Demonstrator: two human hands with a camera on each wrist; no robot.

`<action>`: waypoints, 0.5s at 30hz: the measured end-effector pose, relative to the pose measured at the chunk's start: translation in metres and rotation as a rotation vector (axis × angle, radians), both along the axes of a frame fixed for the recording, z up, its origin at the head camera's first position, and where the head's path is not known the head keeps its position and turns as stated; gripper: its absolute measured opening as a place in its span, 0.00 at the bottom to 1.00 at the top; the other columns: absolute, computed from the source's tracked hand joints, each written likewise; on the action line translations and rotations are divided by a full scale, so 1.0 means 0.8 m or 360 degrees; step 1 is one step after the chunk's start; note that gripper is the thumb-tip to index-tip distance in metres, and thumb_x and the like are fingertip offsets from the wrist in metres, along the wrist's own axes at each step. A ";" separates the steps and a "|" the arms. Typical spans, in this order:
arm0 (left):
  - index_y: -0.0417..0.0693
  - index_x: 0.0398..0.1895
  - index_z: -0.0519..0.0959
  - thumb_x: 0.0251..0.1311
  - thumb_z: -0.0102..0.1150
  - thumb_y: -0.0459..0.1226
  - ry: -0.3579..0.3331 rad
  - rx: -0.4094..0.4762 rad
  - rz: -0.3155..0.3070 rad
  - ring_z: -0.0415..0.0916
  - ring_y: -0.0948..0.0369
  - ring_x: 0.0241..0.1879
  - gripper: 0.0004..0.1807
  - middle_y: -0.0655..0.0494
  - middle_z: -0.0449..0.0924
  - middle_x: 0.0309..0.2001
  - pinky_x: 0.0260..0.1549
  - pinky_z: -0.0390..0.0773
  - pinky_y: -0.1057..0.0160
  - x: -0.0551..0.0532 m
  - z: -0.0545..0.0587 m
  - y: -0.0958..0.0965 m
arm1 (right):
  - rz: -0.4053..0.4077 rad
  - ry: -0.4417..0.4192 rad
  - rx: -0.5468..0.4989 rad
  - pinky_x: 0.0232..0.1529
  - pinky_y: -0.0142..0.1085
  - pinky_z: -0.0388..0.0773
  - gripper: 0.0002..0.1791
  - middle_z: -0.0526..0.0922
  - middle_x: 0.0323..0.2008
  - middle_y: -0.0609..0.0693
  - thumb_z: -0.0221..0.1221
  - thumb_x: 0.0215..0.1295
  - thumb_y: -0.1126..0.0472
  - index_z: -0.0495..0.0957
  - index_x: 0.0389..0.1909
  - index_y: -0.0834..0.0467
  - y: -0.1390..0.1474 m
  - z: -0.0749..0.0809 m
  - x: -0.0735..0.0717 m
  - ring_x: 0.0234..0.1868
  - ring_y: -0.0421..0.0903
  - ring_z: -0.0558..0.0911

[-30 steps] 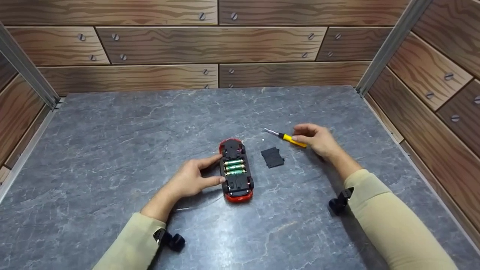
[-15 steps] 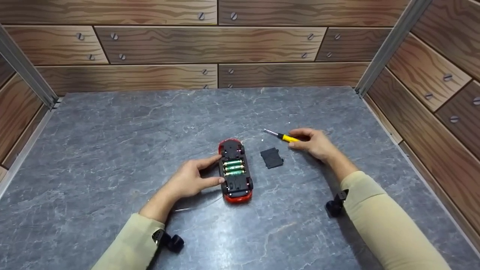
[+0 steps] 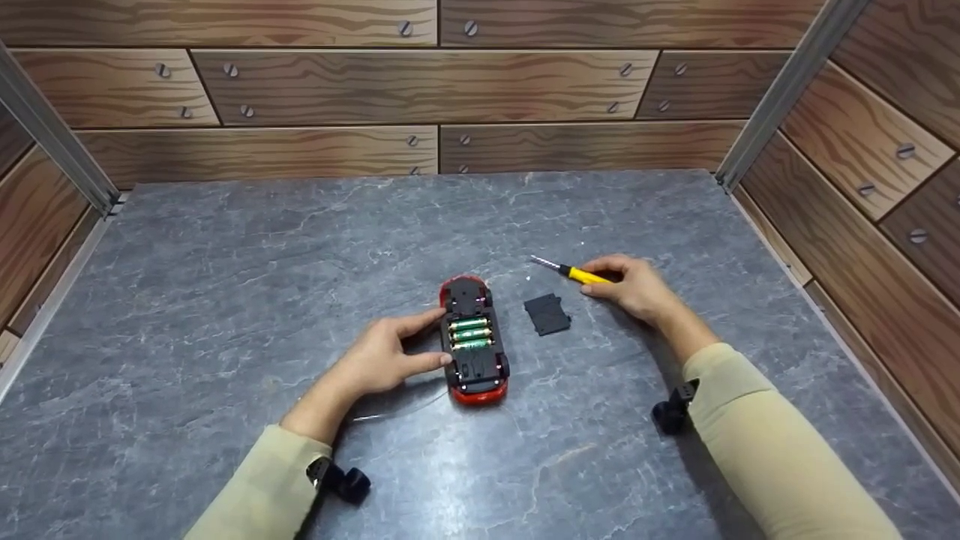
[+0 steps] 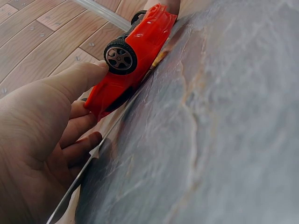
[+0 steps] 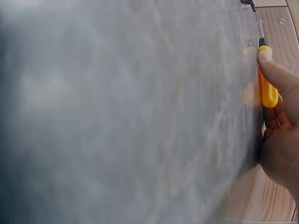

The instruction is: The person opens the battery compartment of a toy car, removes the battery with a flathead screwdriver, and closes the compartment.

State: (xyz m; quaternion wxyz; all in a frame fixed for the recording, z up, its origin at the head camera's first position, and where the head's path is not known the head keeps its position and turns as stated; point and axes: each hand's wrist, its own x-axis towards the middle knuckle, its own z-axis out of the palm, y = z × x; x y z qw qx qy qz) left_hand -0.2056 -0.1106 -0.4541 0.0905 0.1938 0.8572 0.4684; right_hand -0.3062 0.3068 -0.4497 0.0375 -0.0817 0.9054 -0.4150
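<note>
A red toy car (image 3: 477, 367) lies upside down on the table, its black underside facing up. In its uncovered battery compartment, three green batteries (image 3: 471, 334) sit side by side. My left hand (image 3: 379, 356) touches the car's left side with extended thumb and index finger; in the left wrist view the thumb is at a wheel (image 4: 120, 56). To the right of the car is a black battery cover (image 3: 547, 313). My right hand (image 3: 634, 287) pinches the yellow handle of a screwdriver (image 3: 586, 276), whose shaft points to the far left.
Two tiny pale specks, one speck (image 3: 528, 278) by the cover and another speck (image 3: 583, 243) farther back, lie on the grey marbled table (image 3: 300, 240). A thin pale wire (image 3: 397, 414) runs left from the car. Wood-patterned walls (image 3: 322, 86) enclose the back and sides.
My right hand has moved slightly left and toward me, its fingers closing around the screwdriver handle. The left hand and the car stay as they were.
</note>
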 end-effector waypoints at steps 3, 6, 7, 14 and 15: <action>0.54 0.78 0.71 0.59 0.78 0.52 0.0000 0.0001 0.0005 0.68 0.46 0.74 0.44 0.48 0.74 0.72 0.76 0.62 0.44 0.000 0.001 0.000 | -0.0002 0.0030 0.0000 0.68 0.48 0.70 0.21 0.84 0.59 0.62 0.74 0.66 0.60 0.86 0.57 0.63 -0.001 0.001 0.000 0.62 0.58 0.79; 0.55 0.78 0.71 0.59 0.78 0.52 -0.0003 0.0001 0.0014 0.68 0.46 0.74 0.44 0.48 0.74 0.72 0.76 0.61 0.44 0.000 0.002 -0.001 | 0.0005 0.0075 0.0016 0.68 0.50 0.70 0.19 0.85 0.58 0.62 0.74 0.67 0.60 0.87 0.55 0.64 -0.002 0.002 0.000 0.62 0.59 0.79; 0.55 0.78 0.71 0.59 0.78 0.52 -0.0007 0.0004 0.0015 0.68 0.46 0.74 0.44 0.48 0.74 0.73 0.76 0.61 0.44 0.000 0.002 -0.001 | 0.0006 0.0085 0.0019 0.68 0.50 0.70 0.19 0.85 0.58 0.63 0.73 0.67 0.60 0.87 0.55 0.64 -0.003 0.002 0.000 0.62 0.60 0.79; 0.54 0.78 0.71 0.59 0.78 0.52 0.0003 -0.0006 0.0017 0.68 0.47 0.74 0.45 0.48 0.74 0.72 0.76 0.62 0.44 0.001 0.001 0.000 | -0.0049 0.0069 -0.0013 0.66 0.45 0.70 0.15 0.86 0.55 0.61 0.73 0.67 0.61 0.87 0.51 0.64 -0.002 -0.002 0.001 0.59 0.56 0.80; 0.54 0.78 0.72 0.59 0.78 0.53 0.0007 -0.0009 0.0018 0.69 0.47 0.74 0.44 0.48 0.75 0.72 0.76 0.62 0.44 0.002 0.001 0.000 | -0.0059 0.0058 -0.0023 0.65 0.43 0.70 0.15 0.86 0.55 0.60 0.72 0.67 0.61 0.87 0.51 0.65 -0.002 -0.003 0.001 0.58 0.54 0.80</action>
